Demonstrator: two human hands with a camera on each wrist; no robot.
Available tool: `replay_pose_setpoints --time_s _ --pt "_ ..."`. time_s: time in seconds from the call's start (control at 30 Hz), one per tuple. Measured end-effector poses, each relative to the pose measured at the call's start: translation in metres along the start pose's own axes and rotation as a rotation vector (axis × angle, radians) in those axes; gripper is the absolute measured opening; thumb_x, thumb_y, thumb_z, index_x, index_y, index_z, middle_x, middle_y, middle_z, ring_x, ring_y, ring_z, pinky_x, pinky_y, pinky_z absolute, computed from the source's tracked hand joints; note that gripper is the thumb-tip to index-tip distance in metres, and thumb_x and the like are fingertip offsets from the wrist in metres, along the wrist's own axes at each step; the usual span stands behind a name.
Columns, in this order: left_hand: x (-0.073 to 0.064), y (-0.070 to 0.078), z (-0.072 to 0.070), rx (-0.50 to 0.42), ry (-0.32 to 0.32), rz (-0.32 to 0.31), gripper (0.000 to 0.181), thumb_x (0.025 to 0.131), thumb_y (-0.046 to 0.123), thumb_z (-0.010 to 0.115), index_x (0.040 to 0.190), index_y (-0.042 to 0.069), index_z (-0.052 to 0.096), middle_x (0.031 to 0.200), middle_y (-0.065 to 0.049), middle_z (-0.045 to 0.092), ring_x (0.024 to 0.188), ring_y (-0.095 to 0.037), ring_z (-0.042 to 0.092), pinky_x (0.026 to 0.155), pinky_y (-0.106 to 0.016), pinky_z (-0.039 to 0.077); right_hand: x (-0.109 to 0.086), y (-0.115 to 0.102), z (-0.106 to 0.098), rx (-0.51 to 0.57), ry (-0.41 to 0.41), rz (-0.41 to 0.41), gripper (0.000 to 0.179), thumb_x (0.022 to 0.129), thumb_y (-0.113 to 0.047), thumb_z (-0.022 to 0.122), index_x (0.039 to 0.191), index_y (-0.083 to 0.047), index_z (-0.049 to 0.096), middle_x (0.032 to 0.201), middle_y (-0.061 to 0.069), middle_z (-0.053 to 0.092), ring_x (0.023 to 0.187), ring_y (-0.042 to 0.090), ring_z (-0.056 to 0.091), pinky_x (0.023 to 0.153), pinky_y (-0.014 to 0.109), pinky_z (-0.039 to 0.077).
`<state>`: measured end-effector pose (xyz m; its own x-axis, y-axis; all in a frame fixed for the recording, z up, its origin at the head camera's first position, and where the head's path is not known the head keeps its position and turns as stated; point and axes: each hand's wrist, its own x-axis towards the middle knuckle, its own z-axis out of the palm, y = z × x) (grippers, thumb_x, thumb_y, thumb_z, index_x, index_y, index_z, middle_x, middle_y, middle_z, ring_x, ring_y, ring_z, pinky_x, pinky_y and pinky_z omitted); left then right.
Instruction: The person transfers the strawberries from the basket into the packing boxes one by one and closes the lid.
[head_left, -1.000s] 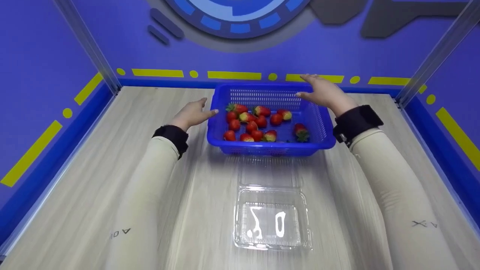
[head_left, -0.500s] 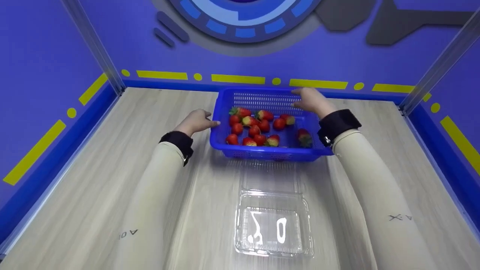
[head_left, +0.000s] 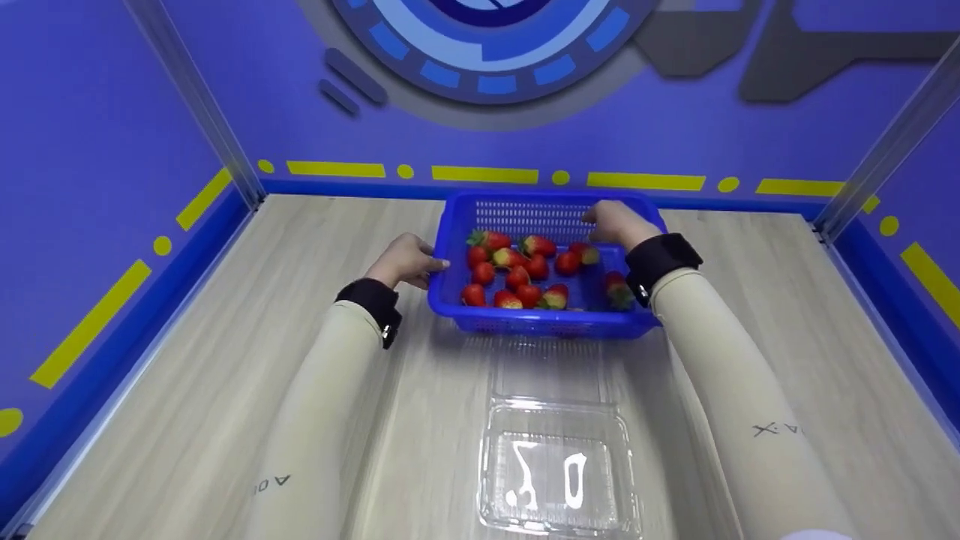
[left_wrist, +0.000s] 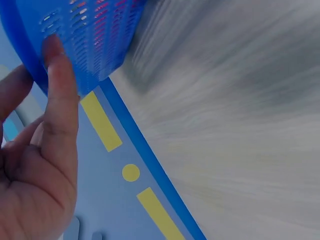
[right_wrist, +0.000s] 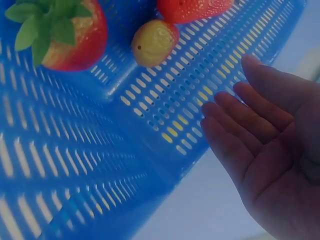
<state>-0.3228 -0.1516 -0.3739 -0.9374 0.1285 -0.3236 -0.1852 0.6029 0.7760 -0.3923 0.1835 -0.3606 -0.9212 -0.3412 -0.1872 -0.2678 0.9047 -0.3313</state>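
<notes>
A blue plastic basket (head_left: 551, 320) with slotted walls holds several strawberries (head_left: 517, 277), most of them toward its left and middle. My left hand (head_left: 405, 262) grips its left rim, thumb over the edge and fingers against the outer wall. The left wrist view shows this hand (left_wrist: 50, 170) pressed to the slotted side (left_wrist: 75, 45). Over the right part of the basket hovers my right hand (head_left: 619, 223). In the right wrist view that hand (right_wrist: 265, 150) has loosely bent fingers and holds nothing; a yellow-red strawberry (right_wrist: 155, 44) lies apart from it.
An opened clear plastic clamshell box (head_left: 559, 480) lies in front of the basket, its lid flap reaching toward it. The pale wooden table (head_left: 225, 360) is bounded by blue walls (head_left: 495, 142) at the back and both sides.
My left hand has gone from beside the basket to gripping its left rim. My right hand has moved left and inward over the basket. The head view has tilted upward slightly.
</notes>
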Motion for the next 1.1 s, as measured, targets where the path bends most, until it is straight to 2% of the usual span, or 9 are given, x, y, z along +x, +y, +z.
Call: replay_pose_setpoints --time_s 0.1,0.2,0.3,0.37,0.47,0.57,0.73,0.93,1.1 --pt "-0.001 0.001 0.003 -0.044 0.013 -0.034 0.032 0.098 0.008 0.067 0.119 -0.016 0.066 0.075 -0.014 0.073 0.047 -0.004 0.061 0.067 -0.029 0.065 0.004 0.003 0.007 0.0 -0.007 0.009 0.049 0.088 0.002 0.064 0.136 0.012 0.057 0.141 0.033 0.057 0.137 0.047 0.051 0.12 0.053 0.041" --pt "0.002 0.003 0.006 -0.102 0.011 -0.084 0.018 0.099 0.009 0.066 0.098 -0.009 0.067 0.057 -0.001 0.06 0.043 -0.004 0.059 0.05 -0.021 0.058 0.007 0.006 0.01 -0.002 -0.027 0.027 0.05 0.088 0.003 0.064 0.137 0.013 0.056 0.142 0.032 0.056 0.139 0.048 0.049 0.121 0.053 0.04" --pt "0.003 0.004 0.007 -0.152 -0.01 -0.147 0.023 0.1 0.011 0.064 0.08 0.001 0.057 0.054 0.002 0.055 0.043 -0.005 0.056 0.045 -0.018 0.054 0.01 0.007 0.013 -0.019 -0.057 0.038 0.052 0.089 0.003 0.066 0.138 0.013 0.055 0.143 0.032 0.055 0.14 0.048 0.048 0.122 0.053 0.038" --pt "0.004 0.004 0.007 -0.162 -0.019 -0.184 0.028 0.1 0.013 0.064 0.076 0.005 0.053 0.055 0.001 0.055 0.044 -0.006 0.056 0.047 -0.019 0.055 0.012 0.006 0.016 -0.029 -0.072 0.042 0.054 0.088 0.002 0.069 0.139 0.013 0.054 0.144 0.033 0.055 0.14 0.048 0.047 0.122 0.053 0.038" --pt "0.003 0.005 0.005 -0.143 -0.02 -0.218 0.025 0.1 0.014 0.064 0.079 0.003 0.054 0.057 0.0 0.056 0.045 -0.007 0.057 0.049 -0.02 0.057 0.016 0.007 0.021 -0.03 -0.082 0.051 0.057 0.086 0.002 0.071 0.139 0.012 0.054 0.143 0.033 0.055 0.14 0.048 0.048 0.121 0.053 0.039" --pt "0.003 0.008 0.003 -0.103 -0.016 -0.234 0.021 0.101 0.015 0.064 0.092 -0.003 0.059 0.058 -0.002 0.057 0.044 -0.008 0.059 0.049 -0.02 0.057 0.02 0.009 0.027 -0.017 -0.078 0.065 0.057 0.085 0.004 0.072 0.138 0.013 0.054 0.141 0.034 0.057 0.137 0.048 0.051 0.121 0.053 0.04" --pt "0.002 0.013 0.004 -0.031 0.001 -0.233 0.032 0.101 0.016 0.063 0.114 -0.013 0.061 0.058 -0.002 0.056 0.042 -0.008 0.057 0.043 -0.019 0.053 0.025 0.011 0.032 -0.004 -0.079 0.065 0.054 0.084 0.007 0.068 0.137 0.014 0.055 0.138 0.034 0.059 0.13 0.046 0.055 0.118 0.052 0.043" --pt "0.004 0.015 0.009 0.0 0.038 -0.224 0.02 0.101 0.014 0.063 0.099 -0.005 0.059 0.061 -0.003 0.051 0.044 -0.01 0.053 0.042 -0.021 0.052 0.028 0.014 0.035 0.012 -0.091 0.077 0.056 0.083 0.009 0.065 0.138 0.013 0.055 0.141 0.034 0.056 0.132 0.045 0.053 0.118 0.052 0.043" --pt "0.004 0.017 0.012 0.021 0.063 -0.228 0.021 0.101 0.012 0.062 0.105 -0.009 0.061 0.057 -0.004 0.05 0.042 -0.011 0.053 0.039 -0.021 0.051 0.032 0.016 0.037 0.01 -0.097 0.073 0.059 0.081 0.009 0.064 0.139 0.012 0.054 0.142 0.034 0.056 0.124 0.041 0.055 0.114 0.05 0.045"
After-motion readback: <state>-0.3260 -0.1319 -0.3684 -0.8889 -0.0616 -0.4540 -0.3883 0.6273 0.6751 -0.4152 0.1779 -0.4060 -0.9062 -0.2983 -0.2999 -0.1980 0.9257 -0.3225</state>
